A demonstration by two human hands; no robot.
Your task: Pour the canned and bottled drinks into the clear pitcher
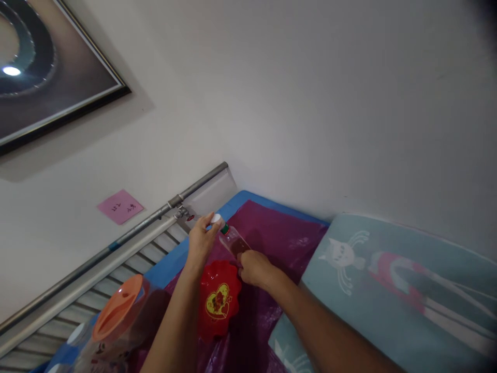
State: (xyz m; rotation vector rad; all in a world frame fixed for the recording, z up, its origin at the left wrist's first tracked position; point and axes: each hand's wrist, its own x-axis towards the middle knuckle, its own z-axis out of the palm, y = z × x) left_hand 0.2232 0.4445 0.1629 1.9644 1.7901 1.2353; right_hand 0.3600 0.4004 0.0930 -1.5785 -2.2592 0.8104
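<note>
A clear plastic bottle (236, 240) with a green ring at its neck and something dark inside is held tilted over the purple sheet. My right hand (254, 267) is wrapped round its lower part and hides the base. At the mouth end, my left hand (201, 239) grips a white cap (216, 219) between thumb and fingers. Whether the cap is fixed to the neck or just apart from it, I cannot tell. Below both hands lies a red scalloped dish (217, 321) with a yellow heart-shaped print, partly behind my left forearm.
Left of my forearm stands a clear container with an orange lid (118, 308). Metal pipes (147, 220) with a red-handled valve (190, 217) run along the wall above a radiator. The purple plastic sheet (279, 238) covers a blue surface. A pale green cat-print cushion or cover (373, 290) lies right.
</note>
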